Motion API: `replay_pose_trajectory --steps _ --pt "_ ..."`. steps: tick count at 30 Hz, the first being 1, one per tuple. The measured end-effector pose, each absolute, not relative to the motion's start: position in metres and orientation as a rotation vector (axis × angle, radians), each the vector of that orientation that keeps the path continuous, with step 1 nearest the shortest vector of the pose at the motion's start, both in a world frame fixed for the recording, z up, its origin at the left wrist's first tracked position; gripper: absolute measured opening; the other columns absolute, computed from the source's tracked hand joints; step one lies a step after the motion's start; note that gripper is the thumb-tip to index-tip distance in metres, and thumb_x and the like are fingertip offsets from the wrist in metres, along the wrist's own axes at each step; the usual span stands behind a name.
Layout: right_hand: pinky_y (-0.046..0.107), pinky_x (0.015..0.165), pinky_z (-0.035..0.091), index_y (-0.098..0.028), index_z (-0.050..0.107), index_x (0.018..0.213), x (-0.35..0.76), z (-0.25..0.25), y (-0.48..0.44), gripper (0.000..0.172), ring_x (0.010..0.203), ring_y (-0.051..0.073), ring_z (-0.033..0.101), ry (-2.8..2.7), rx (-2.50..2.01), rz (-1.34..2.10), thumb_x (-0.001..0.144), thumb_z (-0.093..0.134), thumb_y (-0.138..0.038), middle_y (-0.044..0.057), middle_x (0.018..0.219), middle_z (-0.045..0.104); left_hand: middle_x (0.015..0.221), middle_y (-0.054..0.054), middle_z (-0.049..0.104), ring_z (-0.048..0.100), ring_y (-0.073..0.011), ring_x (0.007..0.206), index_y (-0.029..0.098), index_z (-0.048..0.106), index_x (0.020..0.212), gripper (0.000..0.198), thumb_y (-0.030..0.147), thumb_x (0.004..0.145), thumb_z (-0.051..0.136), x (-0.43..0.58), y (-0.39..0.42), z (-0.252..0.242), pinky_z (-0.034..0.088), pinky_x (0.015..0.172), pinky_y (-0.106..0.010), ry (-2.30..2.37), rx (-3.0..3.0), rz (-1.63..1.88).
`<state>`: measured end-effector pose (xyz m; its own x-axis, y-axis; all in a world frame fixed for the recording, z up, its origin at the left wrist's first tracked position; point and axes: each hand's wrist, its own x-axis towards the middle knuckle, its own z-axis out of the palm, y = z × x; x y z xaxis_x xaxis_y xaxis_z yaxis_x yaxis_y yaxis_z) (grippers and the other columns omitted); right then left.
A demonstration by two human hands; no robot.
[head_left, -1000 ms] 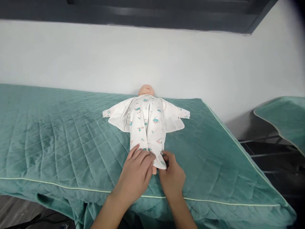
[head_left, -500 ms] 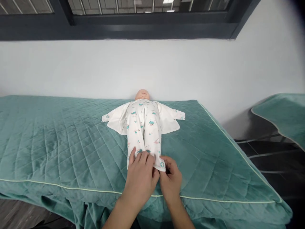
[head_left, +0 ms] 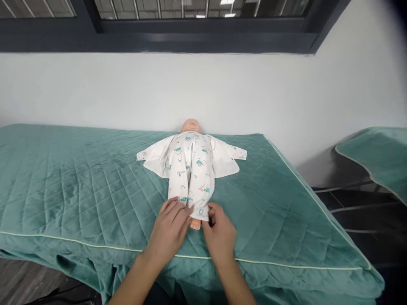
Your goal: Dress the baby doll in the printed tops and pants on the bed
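Observation:
A baby doll (head_left: pixel 190 126) lies on its back on a teal quilted mattress (head_left: pixel 79 186), head toward the wall. It wears white printed trousers (head_left: pixel 190 178) over an open white jacket (head_left: pixel 155 159) spread to both sides. My left hand (head_left: pixel 170 226) rests at the left trouser cuff, fingers curled on the fabric. My right hand (head_left: pixel 219 231) pinches the hem of the right trouser cuff. A bare doll foot (head_left: pixel 195 223) sticks out between my hands.
A white wall rises behind the mattress, with a dark window frame (head_left: pixel 190 34) above it. A second teal-covered surface (head_left: pixel 378 161) stands at the right, across a gap with dark floor (head_left: pixel 359 212). The mattress's front edge has pale piping.
Both hands have slid the trouser cuffs up toward the doll's body, so one bare foot now shows between them. The camera view has tilted up a little, showing the window.

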<state>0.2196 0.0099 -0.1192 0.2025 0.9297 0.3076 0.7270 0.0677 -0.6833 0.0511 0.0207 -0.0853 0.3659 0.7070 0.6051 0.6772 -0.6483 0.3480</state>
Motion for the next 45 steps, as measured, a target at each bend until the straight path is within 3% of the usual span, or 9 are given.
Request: replay_pose_trajectory --steps 9,15,19,22,27,30,33,38,45 --pt "0.026 0.058 0.047 -0.019 0.065 0.113 0.229 -0.124 -0.009 0.028 0.059 0.014 0.058 -1.641 -1.436 0.443 0.087 0.055 -0.022 -0.002 0.069 0.063 0.094 -0.004 0.069 0.064 -0.0174 0.091 0.020 0.059 0.109 0.021 0.008 0.095 0.051 0.049 0.002 -0.063 0.049 0.105 -0.047 1.262 2.609 1.142" --pt "0.029 0.065 0.055 -0.020 0.062 0.117 0.232 -0.127 -0.018 0.026 0.072 0.017 0.068 -1.476 -1.417 0.403 0.092 0.055 -0.025 0.004 0.093 0.073 0.097 -0.005 0.067 0.062 -0.0187 0.092 0.021 0.059 0.114 0.023 0.011 0.094 0.055 0.056 -0.003 -0.058 0.049 0.103 -0.047 1.222 2.583 1.123" --pt "0.028 0.059 0.051 -0.020 0.063 0.115 0.230 -0.127 -0.028 0.023 0.063 0.015 0.062 -1.559 -1.467 0.324 0.096 0.052 -0.025 0.001 0.077 0.067 0.111 -0.009 0.065 0.060 -0.0233 0.107 0.022 0.057 0.119 0.026 0.014 0.094 0.057 0.040 -0.017 -0.077 0.052 0.094 -0.043 1.407 2.428 1.186" --pt "0.027 0.058 0.048 -0.021 0.062 0.109 0.227 -0.124 -0.036 0.016 0.060 0.014 0.055 -1.614 -1.456 0.234 0.097 0.052 -0.023 -0.003 0.067 0.055 0.122 -0.011 0.062 0.059 -0.0241 0.116 0.024 0.056 0.127 0.033 0.015 0.096 0.051 0.025 -0.031 -0.091 0.052 0.099 -0.043 1.548 2.293 1.156" --pt "0.039 0.084 0.055 -0.021 0.058 0.119 0.218 -0.102 -0.034 0.026 0.103 0.023 0.060 -1.740 -1.309 0.013 0.093 0.058 -0.019 0.011 0.110 0.060 0.124 -0.010 0.061 0.060 -0.0235 0.117 0.026 0.055 0.130 0.036 0.015 0.097 0.046 0.020 -0.035 -0.106 0.055 0.096 -0.041 1.665 2.113 1.127" --pt "0.049 0.099 0.051 -0.020 0.058 0.119 0.208 -0.082 -0.020 0.028 0.125 0.029 0.052 -1.951 -1.275 0.000 0.092 0.058 -0.016 0.014 0.129 0.057 0.118 -0.010 0.064 0.063 -0.0242 0.111 0.023 0.058 0.123 0.028 0.017 0.096 0.049 0.028 -0.025 -0.112 0.055 0.094 -0.045 1.694 2.025 1.178" --pt "0.057 0.106 0.046 -0.020 0.061 0.108 0.199 -0.069 -0.006 0.018 0.139 0.034 0.042 -2.110 -1.334 -0.015 0.092 0.056 -0.014 0.015 0.141 0.054 0.103 -0.007 0.066 0.064 -0.0228 0.098 0.022 0.059 0.108 0.017 0.017 0.096 0.048 0.035 -0.015 -0.116 0.055 0.087 -0.044 1.692 1.916 1.266" --pt "0.064 0.109 0.042 -0.020 0.065 0.098 0.192 -0.069 0.008 0.012 0.140 0.036 0.044 -2.213 -1.367 -0.066 0.094 0.055 -0.015 0.012 0.139 0.059 0.096 -0.004 0.065 0.064 -0.0183 0.089 0.022 0.059 0.101 0.012 0.021 0.098 0.047 0.037 -0.013 -0.118 0.054 0.079 -0.034 1.575 1.726 1.413" --pt "0.059 0.110 0.044 -0.020 0.065 0.093 0.198 -0.061 0.011 0.011 0.134 0.031 0.048 -2.197 -1.150 -0.024 0.091 0.057 -0.013 0.009 0.131 0.064 0.093 -0.002 0.061 0.062 -0.0154 0.086 0.021 0.059 0.096 0.006 0.022 0.095 0.052 0.027 -0.018 -0.121 0.053 0.078 -0.029 1.478 1.542 1.463"
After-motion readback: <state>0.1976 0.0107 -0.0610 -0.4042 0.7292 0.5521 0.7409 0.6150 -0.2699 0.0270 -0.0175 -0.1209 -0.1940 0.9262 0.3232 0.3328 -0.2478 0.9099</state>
